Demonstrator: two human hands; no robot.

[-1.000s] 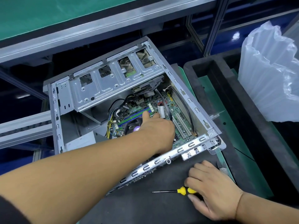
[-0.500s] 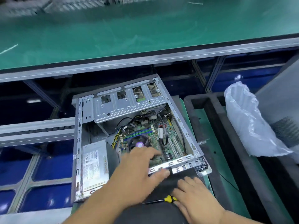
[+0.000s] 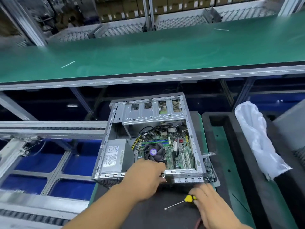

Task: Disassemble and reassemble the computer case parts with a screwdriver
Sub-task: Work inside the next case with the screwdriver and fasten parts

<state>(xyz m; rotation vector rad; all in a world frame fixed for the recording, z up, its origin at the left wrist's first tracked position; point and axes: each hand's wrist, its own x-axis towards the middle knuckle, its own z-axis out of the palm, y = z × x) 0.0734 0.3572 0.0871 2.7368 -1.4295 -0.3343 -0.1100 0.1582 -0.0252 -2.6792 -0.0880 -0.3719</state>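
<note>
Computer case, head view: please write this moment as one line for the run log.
computer case: open, on dark mat | left hand: grips near rim | right hand: on screwdriver handle, tool flat on mat | fan: in place

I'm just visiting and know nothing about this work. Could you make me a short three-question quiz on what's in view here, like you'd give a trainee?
1. True or false: the computer case has its side open, showing the fan.
2. Which hand rests on the yellow-handled screwdriver? A) left hand B) right hand
3. Fill in: the left hand is at the case's near ____.

Key: 1 true; 2 B; 3 edge.
</note>
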